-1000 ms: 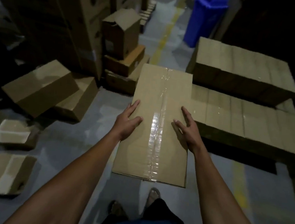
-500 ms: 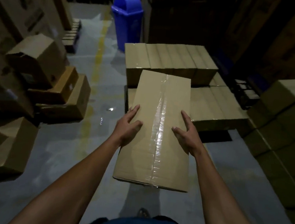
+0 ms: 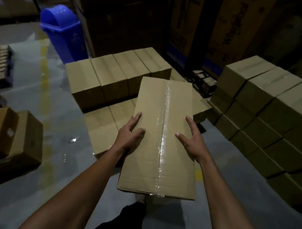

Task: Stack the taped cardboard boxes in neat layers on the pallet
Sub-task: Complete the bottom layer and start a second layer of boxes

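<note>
- Both hands are carrying a long taped cardboard box (image 3: 160, 136) out in front of the person, above the grey floor (image 3: 38, 186).
- Left hand (image 3: 129, 136) is lying against the box's left edge, its fingers spread and nearly straight over the top face, its thumb pressing on the lid.
- Right hand (image 3: 192, 140) is mirroring it on the right edge, fingers splayed and straight, thumb pointing inward toward the tape; whether any fingers are wrapping under the box cannot be told.
- Long axis of the box is running away from the person, its far end pointing at the stacked boxes (image 3: 117, 79) ahead and overlapping them in the view, its near end hanging over the person's foot (image 3: 135, 210).
- Top face is looking plain brown, with a glossy strip of clear tape (image 3: 164, 133) running its whole length a little right of centre, and faint creases across the near part.
- Stacked boxes ahead are sitting in two levels, a row of them forming the upper tier at the back.
- Second stack of boxes (image 3: 266, 109) is standing to the right, several layers high.
- Blue bin (image 3: 64, 33) is standing behind the left of the stack, beside a yellow floor line (image 3: 46, 80).
</note>
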